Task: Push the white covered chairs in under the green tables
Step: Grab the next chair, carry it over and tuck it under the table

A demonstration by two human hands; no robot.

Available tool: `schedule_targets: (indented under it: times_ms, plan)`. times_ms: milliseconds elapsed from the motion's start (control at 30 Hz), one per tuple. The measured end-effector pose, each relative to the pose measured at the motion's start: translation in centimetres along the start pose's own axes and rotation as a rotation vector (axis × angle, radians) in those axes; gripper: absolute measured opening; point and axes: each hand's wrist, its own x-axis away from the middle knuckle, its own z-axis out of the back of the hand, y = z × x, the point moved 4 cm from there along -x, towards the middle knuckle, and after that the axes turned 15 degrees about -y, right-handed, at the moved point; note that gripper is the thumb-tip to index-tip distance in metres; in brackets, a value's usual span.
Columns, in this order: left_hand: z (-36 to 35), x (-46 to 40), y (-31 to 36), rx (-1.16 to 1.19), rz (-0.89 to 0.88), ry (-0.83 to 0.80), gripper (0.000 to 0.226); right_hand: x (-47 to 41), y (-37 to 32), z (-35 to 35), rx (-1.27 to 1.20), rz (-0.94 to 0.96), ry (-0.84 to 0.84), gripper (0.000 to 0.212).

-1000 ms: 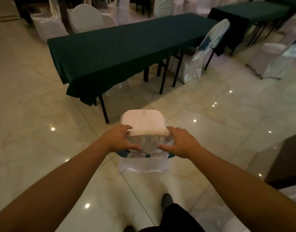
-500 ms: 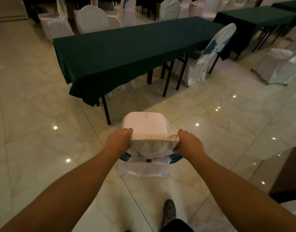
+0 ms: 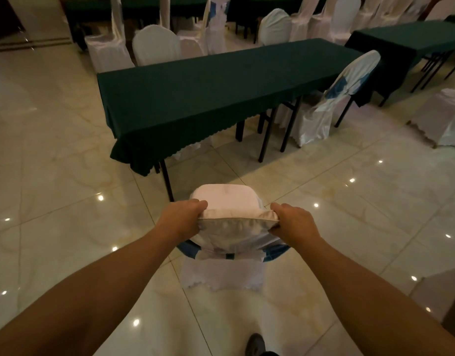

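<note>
A white covered chair [image 3: 225,199] with a blue sash stands on the tiled floor right in front of me, its seat facing the long green table [image 3: 208,88]. My left hand [image 3: 181,218] grips the left top corner of the chair's back. My right hand [image 3: 293,224] grips the right top corner. The chair's seat is a short way from the table's near left leg [image 3: 166,179], outside the cloth's edge. Another white covered chair [image 3: 331,98] with a blue sash is tucked at the table's right end.
Several white covered chairs [image 3: 154,44] line the far side of the table. A second green table [image 3: 411,39] stands at the back right, with a covered chair [image 3: 442,116] before it. A dark edge [image 3: 452,312] intrudes at the lower right. My shoe [image 3: 254,344] shows at the bottom.
My hands slid from the middle of the chair back out to its two top corners. The chair and I have come closer to the green table.
</note>
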Motion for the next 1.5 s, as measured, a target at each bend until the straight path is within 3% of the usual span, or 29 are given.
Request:
schedule_targets:
  times_ms: [167, 333, 700, 1233, 1500]
  plan:
    - [1.8, -4.0, 1.7, -0.057, 0.031, -0.002, 0.043, -3.3, 4.5, 1.8, 0.015, 0.038, 0.001, 0.042]
    - [3.3, -7.8, 3.9, -0.081, 0.066, 0.006, 0.040, -6.4, 8.7, 2.3, 0.000, 0.053, -0.020, 0.032]
    - [7.8, -17.9, 5.7, -0.139, 0.070, 0.015, 0.043, -13.8, 16.3, 3.2, -0.054, 0.031, -0.033, 0.037]
    - [15.2, -35.9, -4.0, -0.072, 0.021, 0.013, 0.037, -36.7, 20.1, 8.8, -0.041, 0.082, -0.023, 0.037]
    - [18.5, -44.3, -8.5, -0.088, 0.079, -0.014, 0.031, -47.9, 22.3, 10.8, 0.016, 0.100, -0.041, 0.040]
